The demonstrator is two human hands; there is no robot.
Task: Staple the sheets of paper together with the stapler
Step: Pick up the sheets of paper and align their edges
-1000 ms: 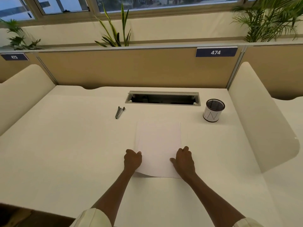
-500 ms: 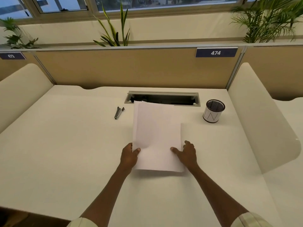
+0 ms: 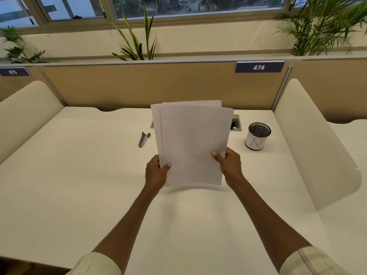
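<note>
A small stack of white sheets of paper stands nearly upright above the desk, its top edges slightly fanned and uneven. My left hand grips the stack's lower left edge, thumb on the front. My right hand grips the lower right edge the same way. A small dark metal stapler lies flat on the white desk, just left of the sheets and beyond my left hand, untouched.
A black mesh pen cup with a white sleeve stands to the right of the paper. A cable slot in the desk lies partly hidden behind the sheets. Curved cream dividers flank both sides; a tan partition closes the back.
The sheets lay flat on the desk under both hands a second ago. Both hands have since lifted them off the surface and tilted them upright.
</note>
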